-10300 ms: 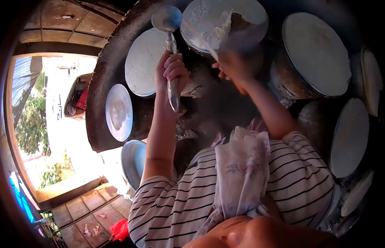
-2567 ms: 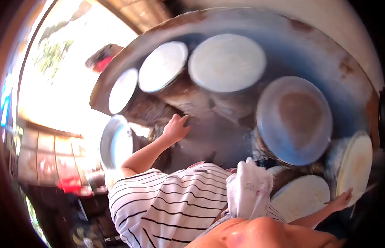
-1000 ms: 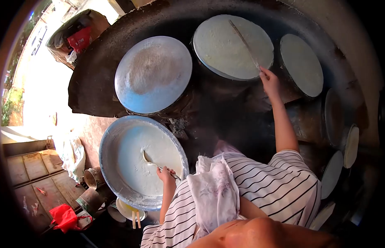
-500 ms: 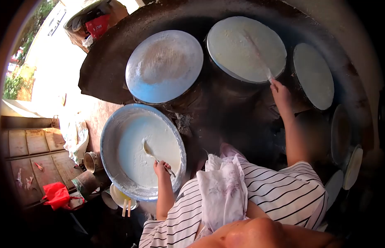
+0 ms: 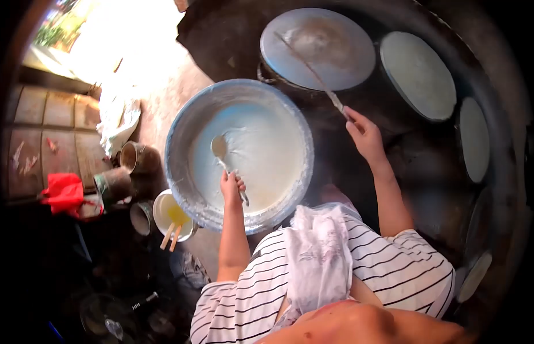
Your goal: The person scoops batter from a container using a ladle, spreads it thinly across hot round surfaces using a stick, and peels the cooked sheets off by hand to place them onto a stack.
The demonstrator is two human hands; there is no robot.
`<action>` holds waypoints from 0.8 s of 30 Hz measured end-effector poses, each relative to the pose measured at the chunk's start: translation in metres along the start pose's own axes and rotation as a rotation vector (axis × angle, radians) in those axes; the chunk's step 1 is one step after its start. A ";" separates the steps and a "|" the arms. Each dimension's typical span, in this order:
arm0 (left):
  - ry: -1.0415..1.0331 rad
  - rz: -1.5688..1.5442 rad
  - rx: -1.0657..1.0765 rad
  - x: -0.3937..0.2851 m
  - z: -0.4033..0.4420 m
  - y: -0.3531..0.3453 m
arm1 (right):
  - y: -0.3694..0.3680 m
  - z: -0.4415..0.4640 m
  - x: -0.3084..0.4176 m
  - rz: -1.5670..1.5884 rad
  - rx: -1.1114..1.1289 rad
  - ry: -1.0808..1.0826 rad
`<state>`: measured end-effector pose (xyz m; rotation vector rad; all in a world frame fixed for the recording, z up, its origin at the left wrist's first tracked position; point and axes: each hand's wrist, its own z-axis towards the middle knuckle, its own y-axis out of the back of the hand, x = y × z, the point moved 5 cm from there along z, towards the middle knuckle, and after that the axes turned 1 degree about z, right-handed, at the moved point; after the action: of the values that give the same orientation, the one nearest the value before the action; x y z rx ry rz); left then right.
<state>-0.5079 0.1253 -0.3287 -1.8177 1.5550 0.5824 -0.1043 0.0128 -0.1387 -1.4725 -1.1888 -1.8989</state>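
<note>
My left hand (image 5: 232, 184) is closed around the handle of a ladle (image 5: 219, 147). The ladle's bowl is over the white batter (image 5: 267, 172) in a large blue-rimmed basin (image 5: 304, 129); whether it touches the surface I cannot tell. My right hand (image 5: 365, 135) grips one end of a long thin stick (image 5: 313, 73). Its far end reaches across a round griddle (image 5: 356, 49) with a brownish patch in the middle. To the right, another griddle (image 5: 419, 74) bears a smooth pale layer.
Further round plates, one pale (image 5: 473, 139), curve along the dark stove's right side. Left of the basin stand a white bucket (image 5: 162, 212) with two wooden handles in it and several old cans (image 5: 139, 157). A red bag (image 5: 63, 195) lies beside floor tiles (image 5: 59, 109).
The view has swung left. My right hand has brought the stick from the pale-coated griddle to the brown-patched one. The ladle has turned more upright in my left hand.
</note>
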 end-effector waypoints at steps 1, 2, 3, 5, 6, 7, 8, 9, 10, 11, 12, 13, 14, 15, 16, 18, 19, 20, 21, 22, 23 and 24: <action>0.028 0.028 -0.036 0.007 -0.009 -0.001 | 0.044 0.007 -0.027 -0.055 -0.197 -0.072; 0.043 -0.005 -0.074 0.017 -0.012 0.001 | 0.093 0.005 -0.038 0.033 -0.420 -0.357; 0.068 0.011 -0.078 0.021 -0.015 -0.001 | 0.148 0.008 -0.075 -0.137 -0.618 -0.258; 0.107 0.019 -0.064 0.027 -0.007 -0.003 | 0.237 0.005 -0.152 -0.266 -0.807 -0.386; 0.125 0.019 -0.041 0.030 0.002 -0.005 | 0.242 0.009 -0.155 -0.378 -0.767 -0.375; 0.129 0.039 -0.034 0.026 0.000 -0.015 | 0.238 0.010 -0.154 -0.484 -0.723 -0.364; 0.121 0.040 -0.020 0.023 0.006 -0.029 | 0.234 0.012 -0.156 -0.586 -0.674 -0.362; 0.124 0.056 -0.018 0.022 0.006 -0.031 | 0.225 0.007 -0.152 -0.585 -0.651 -0.322; 0.135 0.087 -0.015 0.020 0.004 -0.032 | 0.217 -0.005 -0.146 -0.586 -0.631 -0.298; 0.132 0.117 0.009 0.017 0.002 -0.035 | 0.210 -0.015 -0.138 -0.585 -0.569 -0.285; 0.127 0.135 0.008 0.017 0.001 -0.040 | 0.211 -0.025 -0.140 -0.459 -0.551 -0.198; 0.122 0.148 -0.004 0.017 -0.002 -0.041 | 0.206 -0.037 -0.142 -0.329 -0.518 -0.111; 0.109 0.148 -0.038 0.012 -0.009 -0.038 | 0.197 -0.052 -0.100 -0.217 -0.472 -0.273; 0.070 0.183 0.016 -0.008 -0.026 -0.049 | 0.182 -0.071 -0.064 0.074 -0.388 -0.515; 0.028 0.202 0.000 -0.035 -0.054 -0.043 | 0.158 -0.103 -0.011 0.291 -0.262 -0.447; -0.144 0.312 -0.036 -0.073 -0.069 -0.022 | 0.089 -0.067 0.007 0.242 0.162 -0.389; -0.163 0.262 -0.044 -0.081 -0.059 -0.012 | 0.040 -0.045 0.004 0.119 0.356 -0.342; -0.162 0.223 -0.032 -0.083 -0.044 -0.006 | -0.009 -0.024 0.001 -0.008 0.513 -0.265; -0.120 0.164 -0.058 -0.076 -0.022 -0.001 | -0.059 0.001 -0.002 -0.205 0.599 -0.213; -0.082 0.108 -0.067 -0.061 -0.004 -0.001 | -0.103 0.013 -0.012 -0.405 0.662 -0.154; -0.020 0.119 -0.086 -0.031 0.010 -0.001 | -0.143 0.008 -0.041 -0.601 0.715 -0.062; 0.039 0.141 -0.100 -0.013 0.022 -0.001 | -0.176 0.004 -0.057 -0.787 0.752 0.033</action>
<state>-0.5072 0.1505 -0.3338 -1.8113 1.7183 0.7059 -0.2205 0.1000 -0.2540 -0.5892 -2.3539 -1.5326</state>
